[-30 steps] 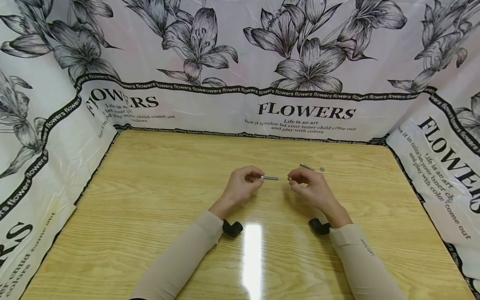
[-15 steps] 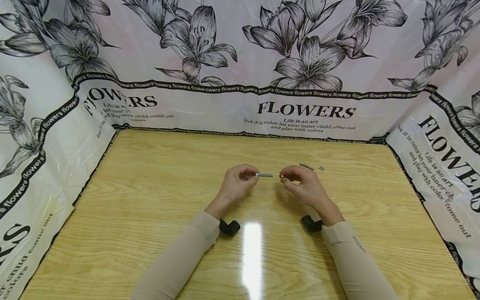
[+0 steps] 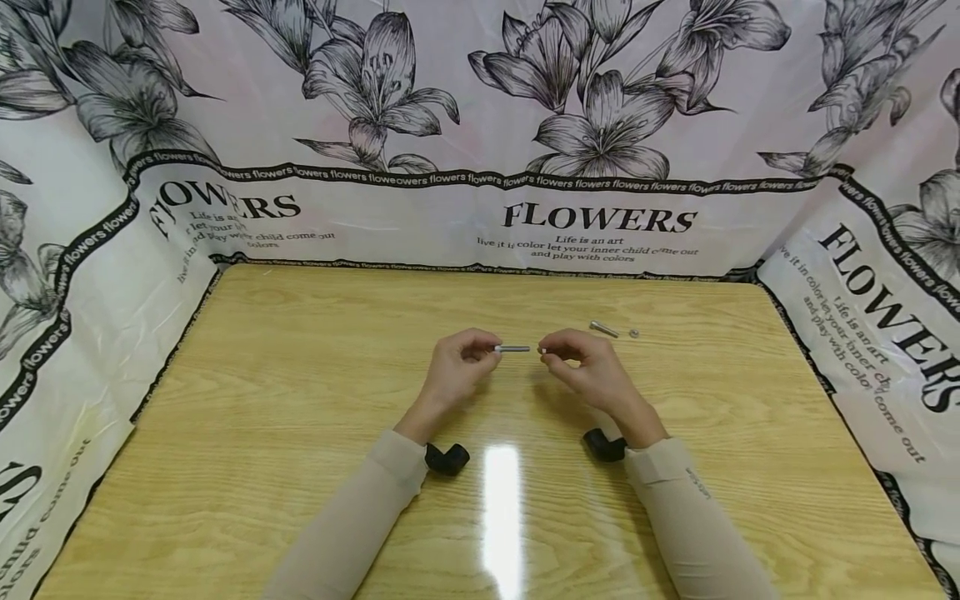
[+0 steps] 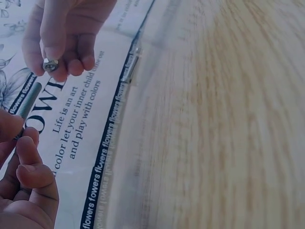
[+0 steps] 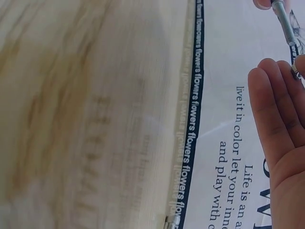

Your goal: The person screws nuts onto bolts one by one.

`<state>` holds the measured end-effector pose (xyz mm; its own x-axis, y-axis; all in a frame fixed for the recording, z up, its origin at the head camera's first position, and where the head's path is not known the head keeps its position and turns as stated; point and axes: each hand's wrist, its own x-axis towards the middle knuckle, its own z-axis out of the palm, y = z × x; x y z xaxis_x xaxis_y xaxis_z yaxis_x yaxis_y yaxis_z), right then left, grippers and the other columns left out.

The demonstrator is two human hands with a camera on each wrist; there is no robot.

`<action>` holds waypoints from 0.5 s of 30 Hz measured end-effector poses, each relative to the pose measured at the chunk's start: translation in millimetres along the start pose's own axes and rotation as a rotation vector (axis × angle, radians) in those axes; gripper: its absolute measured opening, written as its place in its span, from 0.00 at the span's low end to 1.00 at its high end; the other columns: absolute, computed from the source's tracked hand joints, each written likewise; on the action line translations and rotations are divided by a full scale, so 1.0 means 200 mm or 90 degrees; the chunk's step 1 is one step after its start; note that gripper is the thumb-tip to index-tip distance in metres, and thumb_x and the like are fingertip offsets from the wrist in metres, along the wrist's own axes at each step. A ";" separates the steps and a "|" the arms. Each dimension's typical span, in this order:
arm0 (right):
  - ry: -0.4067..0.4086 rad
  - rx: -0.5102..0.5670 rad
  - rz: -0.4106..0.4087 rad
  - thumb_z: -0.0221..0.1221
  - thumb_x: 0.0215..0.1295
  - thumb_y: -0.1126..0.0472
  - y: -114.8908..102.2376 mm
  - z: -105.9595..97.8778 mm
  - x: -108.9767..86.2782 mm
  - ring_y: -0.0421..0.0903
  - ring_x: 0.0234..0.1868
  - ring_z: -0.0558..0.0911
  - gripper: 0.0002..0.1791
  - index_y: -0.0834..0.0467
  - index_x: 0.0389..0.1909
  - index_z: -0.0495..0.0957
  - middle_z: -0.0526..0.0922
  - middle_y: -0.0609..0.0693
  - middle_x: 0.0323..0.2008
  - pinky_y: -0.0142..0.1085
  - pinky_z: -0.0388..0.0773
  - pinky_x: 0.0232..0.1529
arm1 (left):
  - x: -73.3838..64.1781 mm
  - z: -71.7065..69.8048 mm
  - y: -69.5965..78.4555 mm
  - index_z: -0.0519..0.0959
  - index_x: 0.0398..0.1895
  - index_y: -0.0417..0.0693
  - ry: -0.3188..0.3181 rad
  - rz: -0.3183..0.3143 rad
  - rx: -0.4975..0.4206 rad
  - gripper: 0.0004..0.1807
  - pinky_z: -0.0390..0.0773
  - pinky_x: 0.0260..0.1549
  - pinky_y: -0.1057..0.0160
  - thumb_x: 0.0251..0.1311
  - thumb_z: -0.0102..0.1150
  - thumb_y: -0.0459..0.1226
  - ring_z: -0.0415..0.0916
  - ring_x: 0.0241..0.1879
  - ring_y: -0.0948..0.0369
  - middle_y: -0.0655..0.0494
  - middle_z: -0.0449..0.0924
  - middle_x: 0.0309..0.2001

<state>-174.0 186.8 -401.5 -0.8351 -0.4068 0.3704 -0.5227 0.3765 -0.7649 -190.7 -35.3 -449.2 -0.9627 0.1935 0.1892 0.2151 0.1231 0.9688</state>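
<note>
My left hand [image 3: 459,367] pinches a silver bolt [image 3: 514,349] near its head, the threaded shank pointing right. In the left wrist view the bolt [image 4: 29,100] slants up from the fingers, its head hidden by them. Between thumb and forefinger, my right hand [image 3: 588,371] pinches a small metal nut [image 4: 50,65], its hole facing the bolt's tip. A short gap parts the nut from the tip. In the right wrist view the bolt [image 5: 283,21] points down toward the nut [image 5: 295,71], which shows at the fingertips.
A second bolt [image 3: 603,329] and another nut [image 3: 633,333] lie on the wooden table [image 3: 337,400] behind the right hand. Flower-printed cloth [image 3: 420,217] stands along the table's back and sides. Black devices sit at both wrists, such as the left one [image 3: 447,459].
Both hands have shifted left in the head view, the right one further, so the gap between nut and bolt tip has narrowed. The head view has turned slightly right.
</note>
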 end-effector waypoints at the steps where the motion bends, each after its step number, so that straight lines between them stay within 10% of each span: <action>1: -0.001 0.004 0.001 0.57 0.60 0.78 0.00 0.01 0.00 0.57 0.39 0.82 0.09 0.72 0.42 0.78 0.82 0.64 0.37 0.42 0.80 0.43 | 0.00 0.00 0.00 0.83 0.38 0.43 0.001 0.003 -0.002 0.06 0.76 0.28 0.66 0.58 0.63 0.30 0.75 0.29 0.59 0.54 0.81 0.32; 15: 0.018 0.020 0.006 0.58 0.59 0.78 -0.03 0.06 0.03 0.55 0.37 0.83 0.08 0.71 0.41 0.76 0.82 0.64 0.36 0.41 0.80 0.42 | -0.03 -0.03 0.04 0.82 0.41 0.34 0.004 0.012 -0.008 0.08 0.74 0.28 0.69 0.59 0.62 0.28 0.76 0.31 0.55 0.45 0.81 0.36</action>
<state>-173.8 172.0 -401.0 -0.8445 -0.3802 0.3772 -0.5096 0.3538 -0.7843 -183.5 -41.4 -441.5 -0.9593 0.1900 0.2089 0.2319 0.1077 0.9668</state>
